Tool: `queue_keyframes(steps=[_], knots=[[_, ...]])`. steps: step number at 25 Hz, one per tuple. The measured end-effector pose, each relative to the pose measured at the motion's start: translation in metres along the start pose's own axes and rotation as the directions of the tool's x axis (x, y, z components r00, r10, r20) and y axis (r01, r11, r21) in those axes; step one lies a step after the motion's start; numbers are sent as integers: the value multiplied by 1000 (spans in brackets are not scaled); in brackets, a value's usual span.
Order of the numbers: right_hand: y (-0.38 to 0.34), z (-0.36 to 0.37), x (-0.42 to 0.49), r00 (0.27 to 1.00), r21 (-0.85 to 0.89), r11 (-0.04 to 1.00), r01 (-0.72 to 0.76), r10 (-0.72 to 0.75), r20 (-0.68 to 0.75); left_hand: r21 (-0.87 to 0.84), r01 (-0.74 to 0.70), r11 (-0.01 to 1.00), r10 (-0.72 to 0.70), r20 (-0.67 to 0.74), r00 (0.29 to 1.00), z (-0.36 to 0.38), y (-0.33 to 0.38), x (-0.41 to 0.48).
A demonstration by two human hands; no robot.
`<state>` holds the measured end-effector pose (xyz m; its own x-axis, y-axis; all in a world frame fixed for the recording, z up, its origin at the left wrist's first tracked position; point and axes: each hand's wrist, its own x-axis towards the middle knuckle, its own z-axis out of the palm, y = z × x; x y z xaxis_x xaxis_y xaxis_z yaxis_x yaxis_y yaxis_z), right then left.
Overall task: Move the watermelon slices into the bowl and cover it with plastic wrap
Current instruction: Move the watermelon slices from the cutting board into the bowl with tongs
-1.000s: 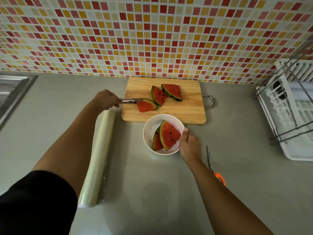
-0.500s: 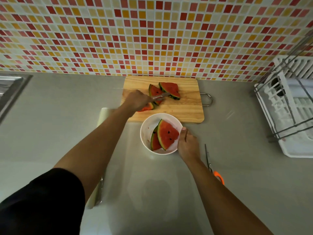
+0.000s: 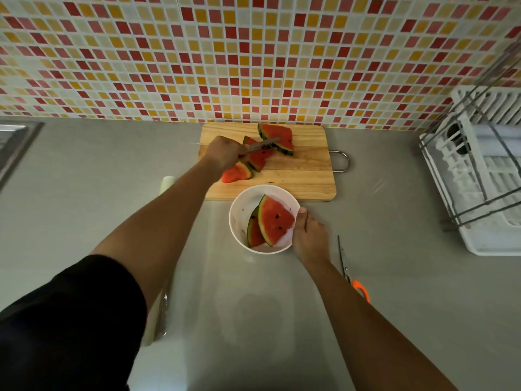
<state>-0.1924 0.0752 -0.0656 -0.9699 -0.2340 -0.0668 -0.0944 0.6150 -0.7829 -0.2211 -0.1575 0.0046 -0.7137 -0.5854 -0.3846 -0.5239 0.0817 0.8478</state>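
Three watermelon slices lie on the wooden cutting board (image 3: 304, 176): a far slice (image 3: 277, 136), a middle slice (image 3: 260, 159) and a near slice (image 3: 235, 173). My left hand (image 3: 222, 155) grips metal tongs (image 3: 263, 145) whose tips sit over the middle slice, close to the far one. The white bowl (image 3: 242, 210) stands just in front of the board and holds two slices (image 3: 273, 221). My right hand (image 3: 308, 235) holds the bowl's right rim, thumb on the edge. The plastic wrap roll (image 3: 167, 182) lies left, mostly hidden under my left arm.
Scissors with an orange handle (image 3: 349, 269) lie on the grey counter right of my right arm. A white dish rack (image 3: 485, 176) stands at the right edge. A sink corner (image 3: 14, 142) shows at far left. The tiled wall rises behind the board.
My left hand moved right with the tongs, from the near slice to the middle slice. The view shifted slightly. My right hand stayed on the bowl.
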Motion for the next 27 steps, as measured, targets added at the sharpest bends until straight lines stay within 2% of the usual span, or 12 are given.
queue_keyframes(steps=[1, 3, 4, 6, 9, 13, 17, 19, 21, 23, 25, 27], knots=[[0, 0, 0, 1000, 11, 1000, -11, 11, 4, -7, -53, 999, 53, 39, 998, -17, 1, -4], [-2, 0, 0, 999, 24, 999, -47, 47, 13, 29, -150, 988, 141, 205, 969, -56, 1, -15], [-2, 0, 0, 998, 27, 998, -59, 58, 14, 79, -181, 980, 149, 312, 938, -75, -1, -21], [-2, 0, 0, 998, 31, 998, -64, 63, 17, 214, -196, 957, 74, 472, 878, -102, -8, -32], [-4, -1, 0, 997, 26, 997, -68, 67, 26, 354, -190, 916, -44, 559, 828, -98, -21, -47], [-3, -3, 0, 994, 15, 996, -92, 91, 58, 430, -254, 867, -65, 602, 796, -56, -15, -60], [-3, -4, 0, 993, 23, 996, -90, 88, 78, 605, -409, 683, -16, 573, 820, -49, 1, -67], [-3, -4, 0, 995, 25, 997, -74, 72, 70, 670, -438, 600, 3, 545, 838, -64, 10, -71], [-4, -4, 0, 996, 20, 998, -64, 62, 63, 657, -391, 645, 24, 494, 869, -83, 16, -70], [-3, -3, 0, 996, 21, 998, -64, 63, 55, 551, -294, 781, 82, 377, 923, -91, 12, -59], [-3, -3, 1, 997, 18, 998, -65, 64, 49, 449, -204, 870, 152, 149, 977, -83, 0, -40], [-2, -2, 1, 997, 15, 998, -66, 65, 48, 398, -96, 912, 130, -60, 990, -68, -14, -23]])
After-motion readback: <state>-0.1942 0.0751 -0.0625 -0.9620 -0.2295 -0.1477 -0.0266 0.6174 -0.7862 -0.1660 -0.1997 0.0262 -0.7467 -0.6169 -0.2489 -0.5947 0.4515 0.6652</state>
